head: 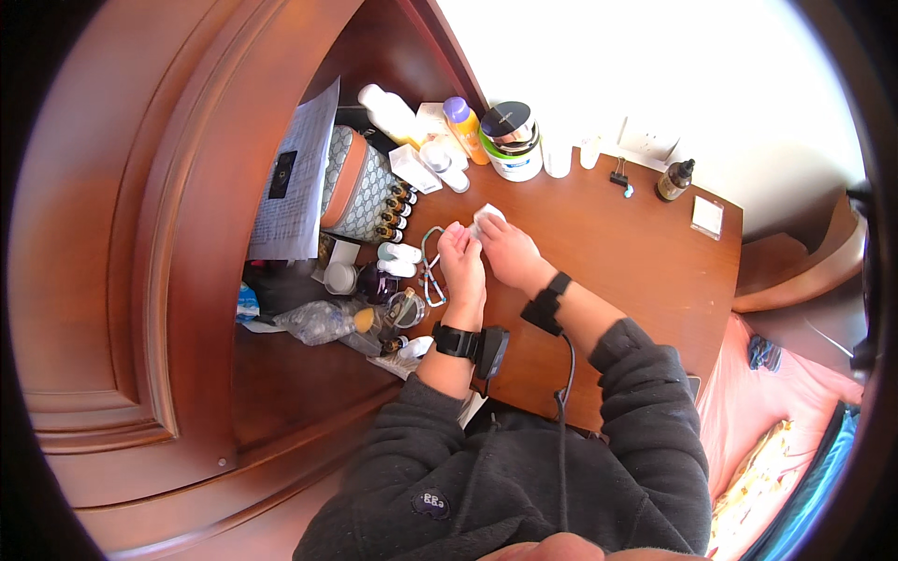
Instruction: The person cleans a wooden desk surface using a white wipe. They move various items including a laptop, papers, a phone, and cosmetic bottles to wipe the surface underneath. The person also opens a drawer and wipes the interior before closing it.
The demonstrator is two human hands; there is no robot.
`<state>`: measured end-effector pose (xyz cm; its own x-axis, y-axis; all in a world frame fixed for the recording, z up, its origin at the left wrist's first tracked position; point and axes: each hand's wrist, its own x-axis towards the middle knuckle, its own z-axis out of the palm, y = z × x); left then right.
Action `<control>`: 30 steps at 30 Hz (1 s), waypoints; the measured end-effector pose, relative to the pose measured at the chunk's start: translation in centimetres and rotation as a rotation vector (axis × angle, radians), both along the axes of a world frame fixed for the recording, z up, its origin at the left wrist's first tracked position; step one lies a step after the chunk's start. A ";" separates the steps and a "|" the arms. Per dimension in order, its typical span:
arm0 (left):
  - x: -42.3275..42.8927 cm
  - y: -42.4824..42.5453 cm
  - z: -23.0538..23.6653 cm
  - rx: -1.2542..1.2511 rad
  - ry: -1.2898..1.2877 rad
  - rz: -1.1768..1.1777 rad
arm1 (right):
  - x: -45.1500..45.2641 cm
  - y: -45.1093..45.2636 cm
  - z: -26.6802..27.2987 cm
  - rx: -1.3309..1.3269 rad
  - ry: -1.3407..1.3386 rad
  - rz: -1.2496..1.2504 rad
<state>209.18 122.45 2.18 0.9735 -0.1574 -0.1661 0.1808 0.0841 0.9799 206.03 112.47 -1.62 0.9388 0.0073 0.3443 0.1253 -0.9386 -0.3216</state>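
Both hands meet above the wooden desk (pixel 617 266). My right hand (pixel 512 252) grips a crumpled white tissue or wipe (pixel 489 212) at its fingertips. My left hand (pixel 463 266) is beside it, fingers curled and tips close to the tissue. A looped strand of pale blue and white beads (pixel 425 270) shows at the left hand's outer side. Part of the strand is hidden behind that hand, so whether the fingers hold it is unclear. Small white bottles (pixel 398 259) stand just left of the beads. Each wrist wears a black strap with a device.
Several amber vials (pixel 396 214) stand by a patterned case (pixel 358 182). At the back are a lidded tub (pixel 515 161) and an orange bottle (pixel 465 130). A dropper bottle (pixel 673 182) stands near the right corner. A crumpled clear plastic bottle (pixel 319 322) lies left. A cabinet door (pixel 105 245) rises nearby.
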 end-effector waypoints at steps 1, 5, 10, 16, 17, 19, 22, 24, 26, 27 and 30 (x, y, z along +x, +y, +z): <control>0.0 0.1 0.0 -0.005 -0.016 -0.004 | 1.0 0.0 -0.2 0.007 -0.028 -0.025; -0.4 0.5 0.1 0.089 0.016 -0.041 | 1.9 -1.2 -0.2 0.064 0.120 -0.088; -0.4 1.0 0.3 0.109 0.004 -0.070 | -2.9 -4.2 0.8 -0.032 0.213 -0.302; -1.0 0.7 0.5 0.053 0.027 -0.136 | -2.4 -3.1 1.2 -0.052 0.339 -0.267; -1.1 0.7 0.4 0.059 0.022 -0.136 | -1.5 -3.0 1.1 0.003 0.250 -0.188; -1.3 0.8 0.4 0.078 0.020 -0.139 | 0.7 -2.7 0.7 0.000 0.176 -0.123; -1.3 1.1 0.4 0.096 0.029 -0.151 | 3.6 -2.5 0.0 -0.020 0.160 -0.115; -1.5 1.1 0.4 0.081 0.054 -0.161 | 5.0 -2.4 -0.4 -0.001 0.130 -0.156; -1.7 1.0 0.4 0.065 0.070 -0.166 | 6.0 -2.1 -0.5 -0.034 0.115 -0.212; -1.7 1.0 0.4 0.058 0.074 -0.170 | 6.2 -2.1 -0.5 -0.036 0.104 -0.219; -1.7 0.9 0.4 0.042 0.086 -0.170 | 6.1 -2.2 -0.2 -0.008 0.101 -0.226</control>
